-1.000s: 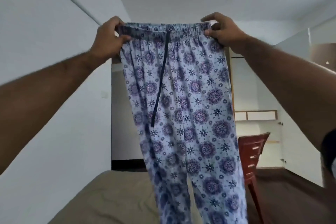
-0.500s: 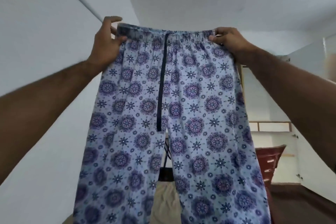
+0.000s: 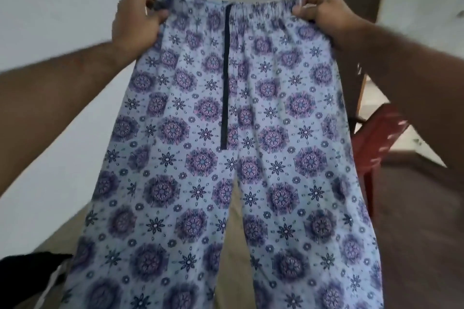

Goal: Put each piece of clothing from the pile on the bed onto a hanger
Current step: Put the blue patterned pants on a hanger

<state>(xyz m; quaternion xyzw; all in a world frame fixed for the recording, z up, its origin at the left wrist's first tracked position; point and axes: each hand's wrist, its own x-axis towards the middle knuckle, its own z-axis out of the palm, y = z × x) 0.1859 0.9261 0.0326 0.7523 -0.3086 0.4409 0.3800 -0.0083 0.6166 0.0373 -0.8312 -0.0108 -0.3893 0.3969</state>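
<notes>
A pair of light blue pyjama trousers point(image 3: 271, 148) with a purple flower print hangs spread out in front of me. A dark drawstring point(image 3: 226, 78) runs down from the elastic waistband. My left hand point(image 3: 136, 19) grips the waistband's left corner. At the right corner my right hand point(image 3: 324, 12) pinches the band. Both legs hang apart, and the tan bed sheet point(image 3: 234, 246) shows in the gap between them. No hanger is in view.
A red plastic chair point(image 3: 376, 143) stands at the right behind the trousers, beside a dark brown floor point(image 3: 414, 221). Dark clothing point(image 3: 27, 268) lies at the lower left on the bed. A white wall point(image 3: 50, 7) fills the left side.
The view has tilted down from the ceiling toward the bed. The trousers have spread wider, the two legs now hang apart, and both hands stay on the waistband corners.
</notes>
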